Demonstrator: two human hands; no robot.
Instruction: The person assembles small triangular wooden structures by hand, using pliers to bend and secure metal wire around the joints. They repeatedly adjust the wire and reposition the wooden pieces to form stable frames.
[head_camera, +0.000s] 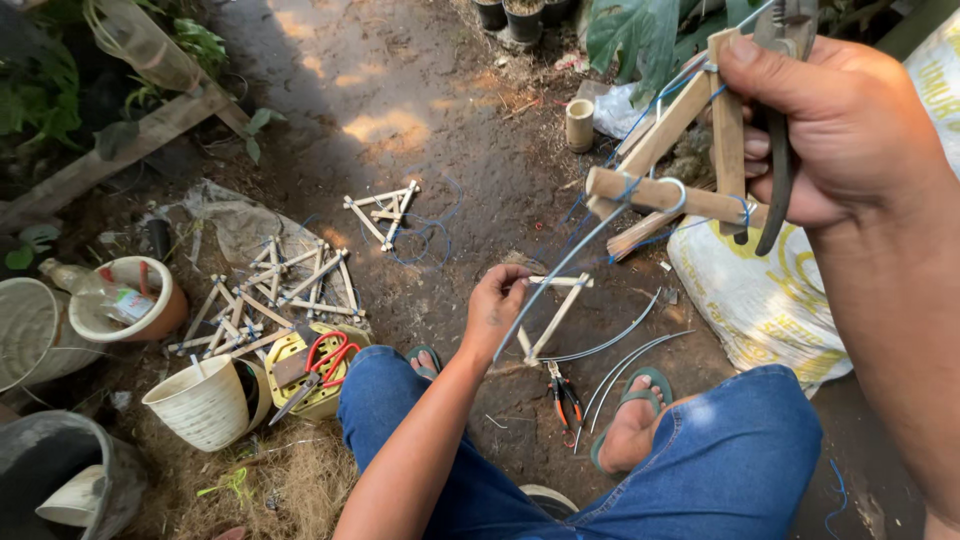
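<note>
Above dirt ground (420, 90), right hand (850, 130) clamped on pliers (780, 150) and half-bound bamboo frame (670, 150), left hand (495, 305) pinching trailing wire (560, 270), finished frames (280, 290) piled left, loose wires (620, 345) still unused.

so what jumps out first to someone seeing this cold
The right hand, raised close at upper right, holds a wooden stick frame tied with blue wire, plus pliers. Lower centre, the left hand pulls a wire running from that frame. Finished stick frames lie piled on the dirt at left.
</note>
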